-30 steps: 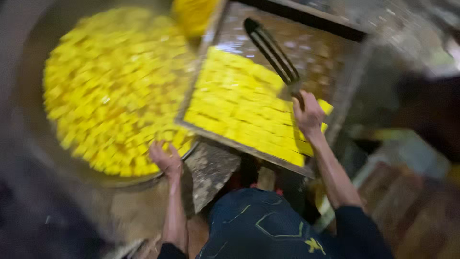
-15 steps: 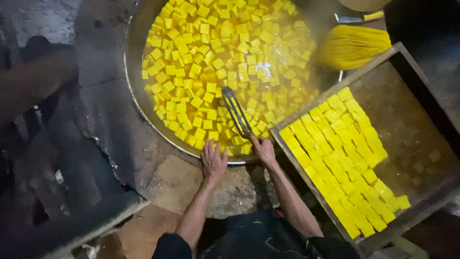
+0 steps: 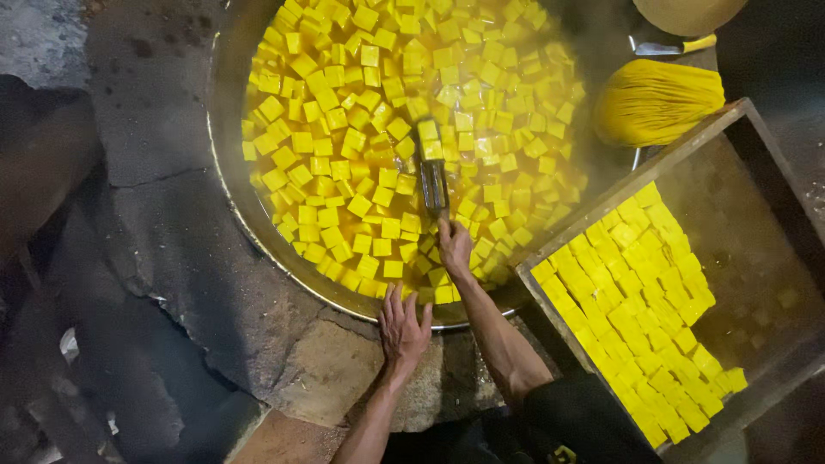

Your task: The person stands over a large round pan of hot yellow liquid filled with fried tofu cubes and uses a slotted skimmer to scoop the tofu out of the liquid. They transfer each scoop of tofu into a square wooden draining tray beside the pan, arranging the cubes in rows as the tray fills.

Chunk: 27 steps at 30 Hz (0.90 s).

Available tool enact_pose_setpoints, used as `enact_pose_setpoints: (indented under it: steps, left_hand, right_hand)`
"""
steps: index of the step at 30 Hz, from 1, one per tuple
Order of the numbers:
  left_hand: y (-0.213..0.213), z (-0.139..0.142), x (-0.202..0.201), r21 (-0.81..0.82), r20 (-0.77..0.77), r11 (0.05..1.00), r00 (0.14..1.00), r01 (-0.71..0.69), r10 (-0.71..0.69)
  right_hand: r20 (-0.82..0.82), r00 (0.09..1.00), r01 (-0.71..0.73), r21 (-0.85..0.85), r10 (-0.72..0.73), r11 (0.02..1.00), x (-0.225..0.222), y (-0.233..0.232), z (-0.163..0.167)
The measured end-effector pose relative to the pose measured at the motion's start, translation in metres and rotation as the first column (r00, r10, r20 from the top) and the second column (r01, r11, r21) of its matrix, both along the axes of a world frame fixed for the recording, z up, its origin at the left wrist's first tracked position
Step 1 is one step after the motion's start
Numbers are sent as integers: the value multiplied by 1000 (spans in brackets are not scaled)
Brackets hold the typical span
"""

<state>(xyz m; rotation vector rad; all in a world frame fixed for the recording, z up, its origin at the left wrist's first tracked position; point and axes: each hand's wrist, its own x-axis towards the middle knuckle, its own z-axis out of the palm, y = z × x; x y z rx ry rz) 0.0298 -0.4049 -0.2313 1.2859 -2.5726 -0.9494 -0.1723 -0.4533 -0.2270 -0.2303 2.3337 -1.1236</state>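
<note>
— Since half a second ago, is the right hand (image 3: 455,247) pushing farther out over the pan?

— Yes. It is reaching deeper, and the flat, dark metal slotted spatula (image 3: 432,176) it is clenching by the handle is now lying nearer the middle of the wide round metal pan (image 3: 225,129), its blade carrying a few cubes. The left hand (image 3: 404,324) is staying put, fingers spread open and flat, pressing on the pan's near rim and the rough grey stone ledge (image 3: 172,249).

— What is the spatula sitting in?

— Small bright yellow cubes (image 3: 344,103), glossy and wet, crowding in steaming yellow liquid. The blade is resting among them, pointing away from the person.

— And beyond the pan?

— To the right, a rectangular dark wooden tray (image 3: 756,198) is sitting tilted against the pan's edge, its near half packed with neat rows of the same yellow cubes (image 3: 644,292). Above it, a yellow-stained bristle brush (image 3: 657,101) is lying beside the rim.
</note>
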Motion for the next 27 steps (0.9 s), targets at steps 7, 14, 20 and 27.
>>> enact_pose_setpoints:
  steps: [7,14,20,27]
  left_hand:
    - [0,-5,3,-45,-40,999,999,7,-8]
    - [3,-7,3,0,-39,1000,999,-10,10]
    - [2,-7,5,5,-27,1000,1000,16,-16]
    - [-2,-4,3,41,-8,999,1000,-7,7]
  right_hand:
    - [181,977,164,-290,-115,943,16,66,0]
    - [-15,996,-86,171,90,981,5,110,5]
    - [16,942,-301,476,335,826,-13,90,5]
    - [-191,846,-354,498,498,792,-8,63,-18]
